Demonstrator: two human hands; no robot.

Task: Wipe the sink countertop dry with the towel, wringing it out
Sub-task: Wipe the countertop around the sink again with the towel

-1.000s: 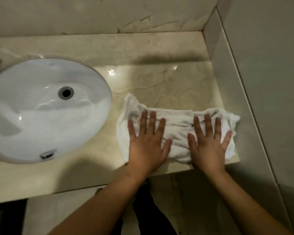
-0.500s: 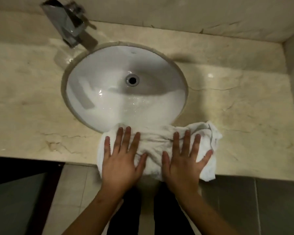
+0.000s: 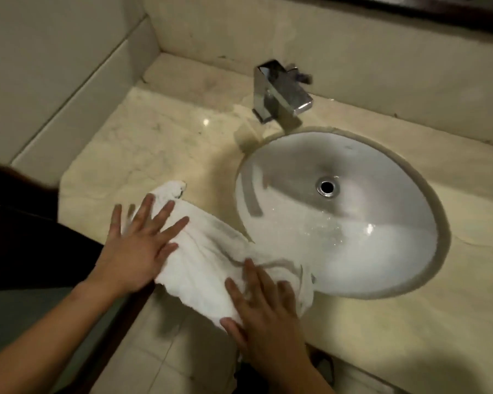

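A white towel (image 3: 208, 257) lies crumpled on the beige marble countertop (image 3: 143, 149), along its front edge left of the sink basin (image 3: 353, 217). One end of the towel hangs past the counter's front edge, and another part laps over the basin's rim. My left hand (image 3: 138, 245) presses flat on the towel's left end with fingers spread. Fingers straight, my right hand (image 3: 264, 311) presses the towel's right end at the counter edge.
A square chrome faucet (image 3: 282, 92) stands behind the white oval basin, whose drain (image 3: 328, 186) is open and whose bowl shows water drops. A tiled wall (image 3: 54, 66) closes the counter's left end. Tiled floor (image 3: 165, 359) lies below the edge.
Both hands have slid the towel leftward along the counter's front edge, from right of the basin, past its front, to its left side. The view has swung left with them.
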